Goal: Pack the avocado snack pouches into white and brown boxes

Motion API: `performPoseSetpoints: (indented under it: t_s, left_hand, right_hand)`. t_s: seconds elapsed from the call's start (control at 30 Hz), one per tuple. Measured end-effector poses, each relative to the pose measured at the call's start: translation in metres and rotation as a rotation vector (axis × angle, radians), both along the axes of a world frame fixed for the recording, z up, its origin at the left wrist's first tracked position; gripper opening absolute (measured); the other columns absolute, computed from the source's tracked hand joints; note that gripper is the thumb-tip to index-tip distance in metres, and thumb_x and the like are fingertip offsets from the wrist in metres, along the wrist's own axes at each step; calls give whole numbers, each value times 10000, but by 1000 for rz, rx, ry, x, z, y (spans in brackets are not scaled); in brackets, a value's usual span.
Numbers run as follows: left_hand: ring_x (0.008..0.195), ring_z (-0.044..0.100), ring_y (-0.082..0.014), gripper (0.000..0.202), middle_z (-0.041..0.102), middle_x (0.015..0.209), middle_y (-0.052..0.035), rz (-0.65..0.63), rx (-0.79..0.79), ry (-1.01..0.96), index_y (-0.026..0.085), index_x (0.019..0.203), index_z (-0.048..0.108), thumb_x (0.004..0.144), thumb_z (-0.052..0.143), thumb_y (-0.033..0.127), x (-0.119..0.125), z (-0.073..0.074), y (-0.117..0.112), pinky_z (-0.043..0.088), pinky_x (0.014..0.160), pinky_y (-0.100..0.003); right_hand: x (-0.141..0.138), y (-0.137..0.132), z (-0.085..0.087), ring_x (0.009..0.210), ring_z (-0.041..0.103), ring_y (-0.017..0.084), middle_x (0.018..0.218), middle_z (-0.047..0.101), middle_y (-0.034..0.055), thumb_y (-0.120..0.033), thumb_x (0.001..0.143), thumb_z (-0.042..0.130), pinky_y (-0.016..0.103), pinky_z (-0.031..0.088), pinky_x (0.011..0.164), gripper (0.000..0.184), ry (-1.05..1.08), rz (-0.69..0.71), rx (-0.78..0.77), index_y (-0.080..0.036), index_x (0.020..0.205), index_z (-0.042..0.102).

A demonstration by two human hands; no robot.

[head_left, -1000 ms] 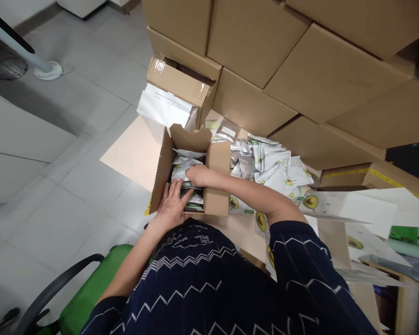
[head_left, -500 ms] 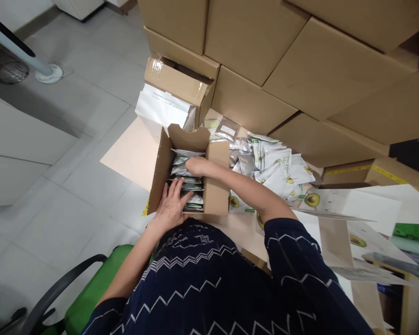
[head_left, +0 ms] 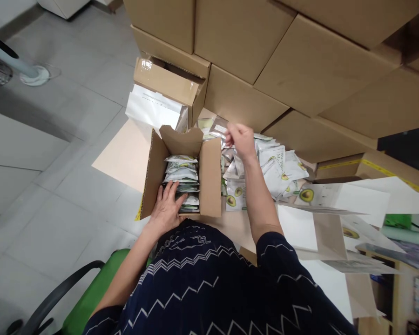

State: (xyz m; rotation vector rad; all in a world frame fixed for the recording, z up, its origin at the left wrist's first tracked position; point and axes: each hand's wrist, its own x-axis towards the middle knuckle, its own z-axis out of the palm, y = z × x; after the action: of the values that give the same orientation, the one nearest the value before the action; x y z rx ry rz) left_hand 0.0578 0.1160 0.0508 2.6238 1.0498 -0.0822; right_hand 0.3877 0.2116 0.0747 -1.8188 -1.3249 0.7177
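Left hand (head_left: 165,209) hasn't budged, fingers spread flat against the near end of the avocado sachets (head_left: 180,170) standing in a row inside the open carton (head_left: 150,172), so that hand alone braces the row now. And the right hand (head_left: 240,139) is out of the carton, up and across to the loose sachet pile (head_left: 281,170) just right of it, below the stacked cartons (head_left: 300,70). Its fingers are curled together over a silvery packet; whether they've pinched it, I can't tell.
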Motion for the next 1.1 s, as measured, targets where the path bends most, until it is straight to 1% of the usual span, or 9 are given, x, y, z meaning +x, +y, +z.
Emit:
performPoseSetpoints:
  t_s: [0.07, 0.17, 0.23, 0.47, 0.6, 0.77, 0.87, 0.97, 1.1]
  left_hand:
    - [1489, 199, -445, 632, 337, 1524, -214, -5, 6, 3, 196, 1307, 614, 750, 751, 460, 0, 0, 0, 195, 1201, -656]
    - [1471, 240, -438, 592, 385, 1473, -212, -6, 6, 11, 202, 1266, 633, 742, 752, 451, 0, -1, 0, 216, 1191, -660]
    - [1466, 251, -430, 583, 389, 1465, -212, -7, 9, 16, 209, 1264, 630, 746, 745, 451, 1, -1, 0, 226, 1186, -658]
    - [1464, 252, -425, 601, 379, 1459, -218, 2, -13, 25, 204, 1295, 605, 767, 725, 464, 2, 5, 0, 228, 1182, -656]
    - [1459, 254, -434, 591, 381, 1453, -223, 6, -29, 0, 189, 1296, 604, 777, 716, 448, 2, 7, 0, 235, 1171, -665]
    - [1451, 265, -442, 584, 385, 1453, -231, 4, -28, -7, 184, 1290, 611, 778, 720, 443, 1, 6, -1, 244, 1161, -675]
    - [1456, 257, -445, 613, 380, 1466, -228, -4, -20, 1, 192, 1293, 609, 744, 754, 423, 1, 4, -1, 240, 1163, -681]
    - [1455, 261, -444, 631, 382, 1473, -221, -7, -12, -5, 199, 1296, 606, 721, 775, 397, 1, 3, -1, 245, 1162, -682]
    - [1456, 261, -442, 621, 387, 1476, -210, -9, -2, -15, 208, 1296, 606, 728, 768, 398, 1, 3, -1, 249, 1159, -688]
  right_hand:
    - [34, 4, -35, 699, 632, 139, 815, 700, 73, -341, 1003, 375, 234, 497, 686, 368, -192, -238, -120, -135, 934, 671]
    - [56, 7, -80, 976, 639, 215, 1058, 705, 156, -248, 939, 481, 287, 477, 890, 277, -424, -221, -352, -114, 1070, 685]
    - [55, 13, -98, 1129, 590, 255, 1249, 632, 197, -278, 925, 527, 321, 442, 978, 396, -491, -177, -416, -112, 1275, 610]
    - [31, 60, -121, 1469, 261, 356, 1639, 187, 209, -295, 936, 544, 499, 314, 1136, 698, -755, 4, -478, -195, 1570, 269]
    - [26, 71, -124, 1390, 418, 316, 1544, 393, 225, -104, 958, 368, 465, 396, 1080, 590, -835, 85, -526, -166, 1544, 337]
    - [37, 65, -113, 1191, 599, 287, 1347, 596, 206, -83, 949, 330, 422, 490, 974, 477, -784, 26, -480, -137, 1376, 534]
    - [56, 56, -94, 1135, 632, 254, 1260, 656, 160, -149, 974, 298, 421, 491, 989, 456, -655, -141, -276, -145, 1362, 538]
    - [68, 36, -57, 1026, 665, 225, 1156, 685, 132, -292, 1004, 296, 418, 534, 932, 456, -400, -267, 79, -138, 1362, 534]
    - [44, -14, 22, 871, 674, 174, 1063, 684, 59, -445, 1002, 375, 350, 576, 782, 415, -149, -94, 394, -233, 1294, 580]
